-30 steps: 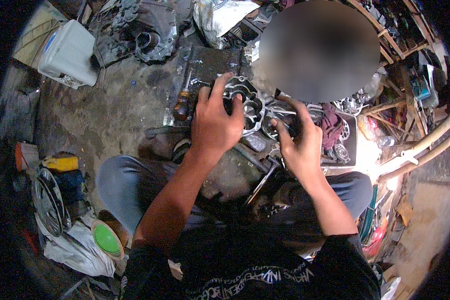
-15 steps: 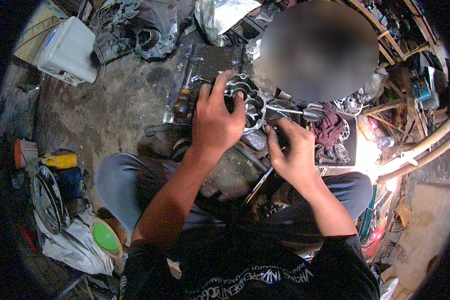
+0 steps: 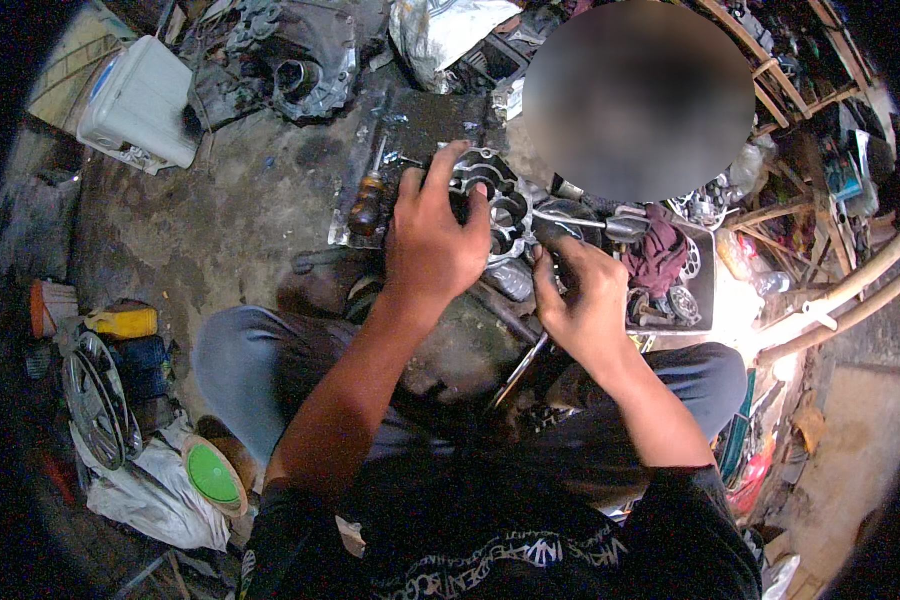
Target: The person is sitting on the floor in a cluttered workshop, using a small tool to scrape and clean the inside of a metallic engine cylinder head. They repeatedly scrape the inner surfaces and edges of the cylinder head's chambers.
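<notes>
A grey metal engine casing (image 3: 511, 212) with round openings is in front of me. My left hand (image 3: 433, 240) grips its left side, the thumb reaching into an opening and the fingers over the far edge. My right hand (image 3: 587, 290) is at the casing's lower right edge, its fingers curled toward the thumb. Whatever those fingers hold, if anything, is hidden. Just above the right hand lies a tool with a metal shaft and grey handle (image 3: 626, 229), its shaft tip by the casing. A screwdriver with a dark amber handle (image 3: 367, 206) rests left of the left hand.
Beyond the hands are a dark tray (image 3: 425, 112) and a large dirty engine block (image 3: 315, 60). A bin (image 3: 708, 300) on the right holds a maroon rag (image 3: 656, 250) and metal parts. A white container (image 3: 138, 105) stands far left. A blurred patch covers the upper right.
The fingers of my right hand have shifted slightly at the casing's edge. My left hand and the casing stay in place.
</notes>
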